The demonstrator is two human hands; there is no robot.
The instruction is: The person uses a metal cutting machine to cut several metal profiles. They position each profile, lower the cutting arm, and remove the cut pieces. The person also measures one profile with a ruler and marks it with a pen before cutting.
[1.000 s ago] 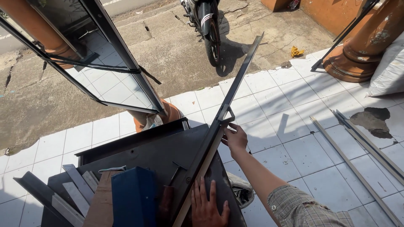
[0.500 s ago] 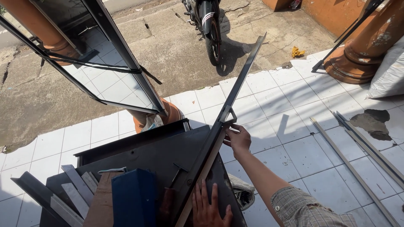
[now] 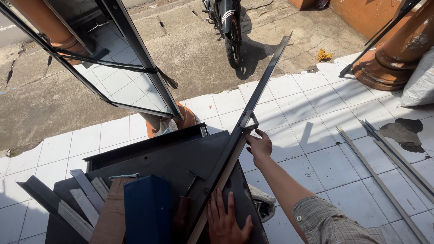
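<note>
A long dark metal bar (image 3: 253, 104) lies slanted over the black work table (image 3: 153, 158), its far end sticking out above the tiled floor. A small square bracket (image 3: 248, 121) sits on it about midway. My right hand (image 3: 259, 147) grips the bar's edge just below that bracket, with the arm in a checked sleeve. My left hand (image 3: 227, 222) lies flat on the table top, fingers spread, right against the bar's near end.
A blue box (image 3: 147, 208) and grey metal offcuts (image 3: 77, 199) lie on the table's left part. A framed glass panel (image 3: 113, 72) leans at upper left. A motorcycle (image 3: 226, 27), orange column bases (image 3: 384, 63), floor strips (image 3: 384, 180) and a white sack (image 3: 420, 86) are around.
The bar's far end has shifted slightly to the right. Both hands stay where they were.
</note>
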